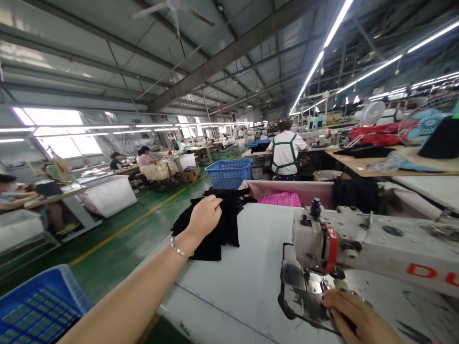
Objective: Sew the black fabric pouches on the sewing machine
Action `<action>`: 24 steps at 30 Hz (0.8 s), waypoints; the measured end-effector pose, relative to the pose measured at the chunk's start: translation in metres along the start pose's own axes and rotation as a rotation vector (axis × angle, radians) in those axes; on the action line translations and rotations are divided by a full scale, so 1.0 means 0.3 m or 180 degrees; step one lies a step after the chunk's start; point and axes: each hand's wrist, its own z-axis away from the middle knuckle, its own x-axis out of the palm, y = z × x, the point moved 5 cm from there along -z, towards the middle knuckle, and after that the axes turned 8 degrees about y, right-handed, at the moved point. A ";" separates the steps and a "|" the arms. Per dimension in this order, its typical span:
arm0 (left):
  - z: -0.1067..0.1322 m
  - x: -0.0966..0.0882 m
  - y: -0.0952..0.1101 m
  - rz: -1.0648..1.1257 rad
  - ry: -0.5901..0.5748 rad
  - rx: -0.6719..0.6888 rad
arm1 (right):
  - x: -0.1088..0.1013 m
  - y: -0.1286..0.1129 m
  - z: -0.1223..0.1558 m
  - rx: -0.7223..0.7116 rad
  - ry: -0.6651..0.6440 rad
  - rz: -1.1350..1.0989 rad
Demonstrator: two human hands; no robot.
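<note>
My left hand (205,216) reaches out across the white work table (247,267) and its fingers curl onto a pile of black fabric pieces (215,229) at the table's far left corner. A thin bracelet sits on that wrist. My right hand (355,317) rests at the bottom of the view on the metal plate (304,291) under the head of a white sewing machine (362,243). Its fingers lie curled against the plate, and I see nothing in them.
A blue plastic basket (39,306) sits at the lower left, another blue basket (229,173) beyond the table. Pink fabric (279,198) lies in a bin past the table. A person in a white shirt (286,153) sits ahead; other workers sit left across the green aisle.
</note>
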 end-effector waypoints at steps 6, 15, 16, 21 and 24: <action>0.477 0.106 0.417 0.1039 -0.1483 0.1295 | -0.111 -0.129 -0.024 0.0005 -0.0020 -0.0335; 0.389 0.283 0.261 0.0961 -0.0398 0.0084 | -0.146 -0.448 0.030 -0.0685 -0.0246 -0.0224; 0.337 0.267 0.237 0.0877 -0.0206 -0.0083 | -0.144 -0.452 0.038 -0.0671 -0.0190 -0.0225; 0.305 0.280 0.312 0.0879 -0.0520 0.0215 | -0.116 -0.445 0.100 -0.0700 -0.0003 -0.0464; 0.373 0.329 0.380 0.0933 -0.0853 0.0261 | -0.091 -0.446 0.137 -0.0592 -0.0126 -0.0697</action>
